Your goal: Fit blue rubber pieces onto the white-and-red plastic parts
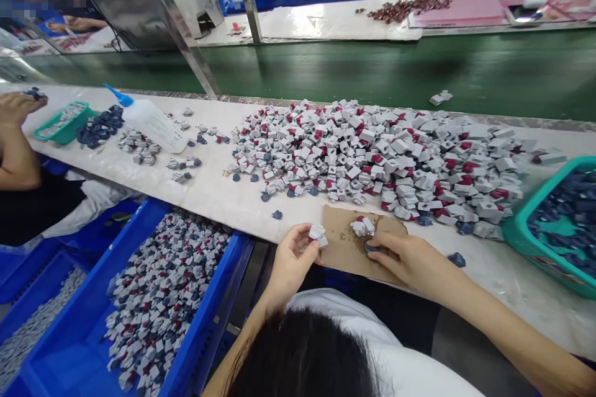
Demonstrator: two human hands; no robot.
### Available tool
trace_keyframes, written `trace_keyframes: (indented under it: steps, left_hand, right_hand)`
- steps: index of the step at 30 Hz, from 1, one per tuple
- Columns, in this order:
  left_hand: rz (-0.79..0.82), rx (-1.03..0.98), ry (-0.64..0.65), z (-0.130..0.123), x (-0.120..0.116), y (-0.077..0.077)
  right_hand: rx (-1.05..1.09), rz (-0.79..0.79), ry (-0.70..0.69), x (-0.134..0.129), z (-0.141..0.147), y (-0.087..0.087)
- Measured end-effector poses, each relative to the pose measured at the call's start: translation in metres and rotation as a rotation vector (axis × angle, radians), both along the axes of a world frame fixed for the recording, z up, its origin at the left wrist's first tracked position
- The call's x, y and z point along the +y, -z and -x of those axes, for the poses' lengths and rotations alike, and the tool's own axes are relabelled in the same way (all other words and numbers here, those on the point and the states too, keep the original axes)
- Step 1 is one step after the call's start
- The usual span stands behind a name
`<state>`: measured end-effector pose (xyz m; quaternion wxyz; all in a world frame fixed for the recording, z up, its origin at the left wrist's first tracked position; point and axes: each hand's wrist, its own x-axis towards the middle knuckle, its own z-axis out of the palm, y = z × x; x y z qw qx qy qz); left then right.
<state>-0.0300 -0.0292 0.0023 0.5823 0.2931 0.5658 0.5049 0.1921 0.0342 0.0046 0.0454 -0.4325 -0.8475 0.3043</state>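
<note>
My left hand [294, 254] pinches a small light-grey plastic part [318, 235] between thumb and fingers, just left of a piece of brown cardboard [338, 251]. Over the cardboard, my right hand [403, 255] has its fingers closed on a small dark-blue plastic part [371, 247], partly hidden by the fingertips. A grey-and-red plastic piece [362, 226] rests on the cardboard close to those fingertips, beside some brown smears. Behind the cardboard spreads a big heap of grey-and-red plastic pieces [344, 155].
A teal basket [516, 232] of dark-blue parts stands at right. At left are a white squeeze bottle [156, 127], a small teal basket [84, 121] and a co-worker's arm [18, 149]. A blue crate [65, 347] of pieces sits below. A green conveyor belt [326, 71] runs behind.
</note>
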Motion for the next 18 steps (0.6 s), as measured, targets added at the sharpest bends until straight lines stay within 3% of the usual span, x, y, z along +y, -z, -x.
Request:
trace_keyframes:
  steps: [12, 15, 18]
  left_hand:
    - [0.005, -0.049, 0.104, -0.012, 0.001, -0.005]
    - [-0.015, -0.068, 0.108, -0.015, 0.002, -0.007]
    - [-0.010, -0.111, 0.074, -0.017, 0.001, -0.008]
  right_hand:
    - [-0.176, -0.030, -0.051, 0.007, 0.003, -0.009]
    - [-0.104, 0.027, -0.067, 0.008, 0.003, -0.010]
    - [0.078, 0.071, 0.017, 0.009, 0.002, -0.013]
